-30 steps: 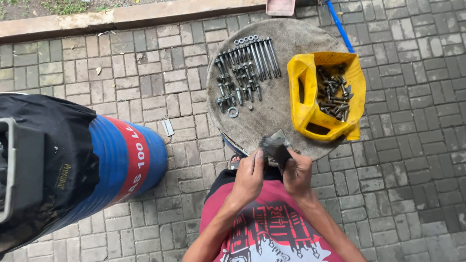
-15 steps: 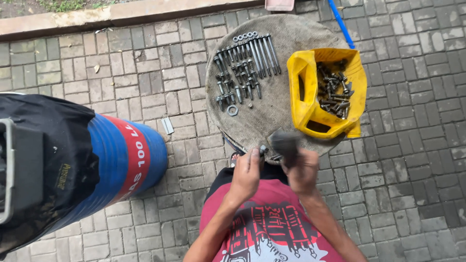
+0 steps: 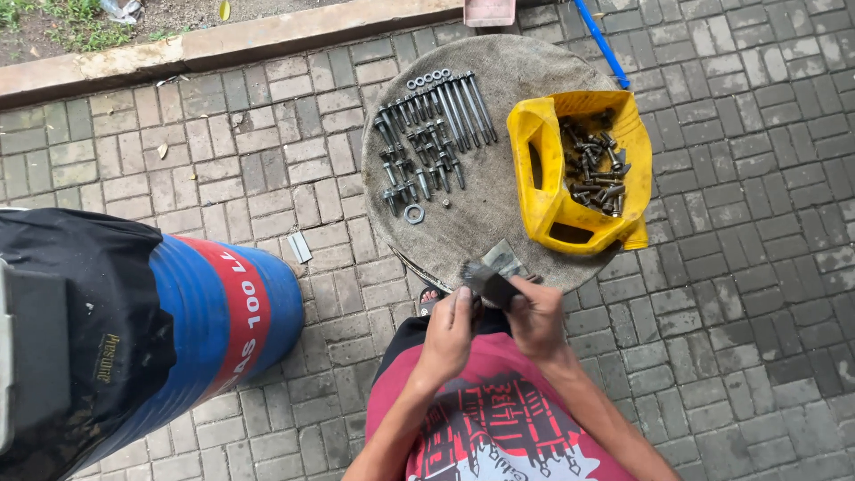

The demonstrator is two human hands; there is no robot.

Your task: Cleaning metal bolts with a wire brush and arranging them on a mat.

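My left hand [image 3: 448,331] and my right hand [image 3: 535,316] meet just below a round grey mat [image 3: 499,200] on the paving. My right hand grips a small dark grey block-like piece [image 3: 488,282], possibly a brush or a pad, held near the mat's front edge. My left hand's fingers pinch something small against it; I cannot tell what it is. Several bolts and washers [image 3: 429,134] lie in neat rows on the mat's left half. A cut yellow plastic jug [image 3: 579,174] on the right half holds several loose bolts.
A blue drum with a red band [image 3: 223,312], partly draped in black cloth [image 3: 71,330], lies at the left. A concrete curb [image 3: 223,44] runs along the top. A blue rod [image 3: 601,40] lies at the upper right. Brick paving surrounds everything.
Both hands stay together at the mat's front edge; the dark piece has shifted slightly between them as they work on it. Nothing else moved.
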